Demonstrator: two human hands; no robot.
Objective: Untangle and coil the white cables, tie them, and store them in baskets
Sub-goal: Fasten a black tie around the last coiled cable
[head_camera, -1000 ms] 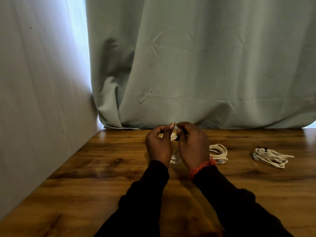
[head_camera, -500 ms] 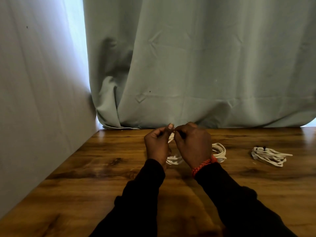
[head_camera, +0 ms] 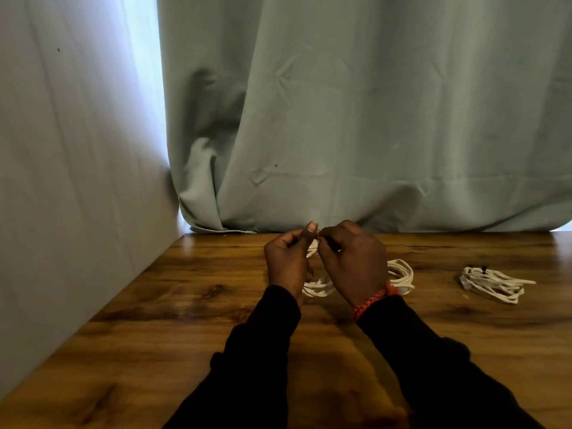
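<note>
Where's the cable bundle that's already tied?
In the head view, the tied bundle lies on the table's right side, apart from the hands, right of the loose coil.

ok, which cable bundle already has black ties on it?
The far-right bundle, lying alone on the table: two small black ties show at its top edge. None shows on the coil by the right hand.

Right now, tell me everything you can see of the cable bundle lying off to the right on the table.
The cable bundle is white, flat-looking cord coiled into a long, loose oval, with small dark ties near its far left end. A few loose ends stick out to the right. It lies flat on the wooden table, apart from both hands, and nothing touches it.
</note>
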